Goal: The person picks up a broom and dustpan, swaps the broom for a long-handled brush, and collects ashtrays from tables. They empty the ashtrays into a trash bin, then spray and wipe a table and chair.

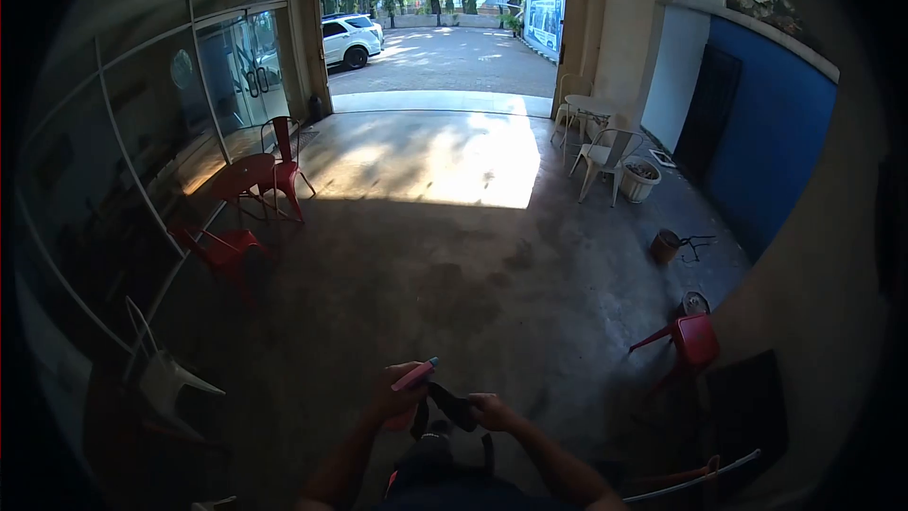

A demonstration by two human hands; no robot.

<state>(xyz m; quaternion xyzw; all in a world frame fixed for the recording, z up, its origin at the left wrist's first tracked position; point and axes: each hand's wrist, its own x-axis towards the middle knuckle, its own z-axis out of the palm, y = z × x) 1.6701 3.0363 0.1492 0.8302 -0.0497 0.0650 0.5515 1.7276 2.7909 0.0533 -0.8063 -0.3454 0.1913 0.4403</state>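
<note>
Near the bottom centre of the head view, my left hand [397, 393] is closed around a pink spray bottle or similar pink object [413, 376] with a light blue tip. My right hand [488, 412] pinches the end of a dark strap or cloth [452, 406], which stretches across between the two hands. Its lower part hangs in front of my body. How the dark piece meets my left hand is too dim to tell.
Red chairs [280, 170] and a round red table [244, 176] stand at the left, a white chair [170, 388] nearer. At the right are a red stool [695, 341], a planter [639, 179] and a pale chair [605, 159]. A white car [352, 39] is outside.
</note>
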